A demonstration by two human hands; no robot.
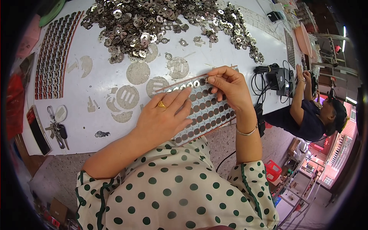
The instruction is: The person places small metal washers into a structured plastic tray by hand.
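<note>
meanwhile left hand (163,117) flat on tray (207,111) overhanging table edge (96,147), right grip (226,86) pinching washer (202,81).

Under the flat left hand (163,117): the near rows of the grey perforated tray dotted with dark round discs (209,111), unseen beneath palm and fingers. Behind the pinched fingertips (212,82) of the right hand (230,90): whatever small piece sits there, too small to tell. Beyond those fingertips, the heap of shiny metal washers (161,23), cut off by the upper edge. Far left of the fingers, a second long tray of dark discs (53,57), bent and blurred toward the rim. Near the keys (57,128), a dark flat object (38,132), kind unclear.
</note>
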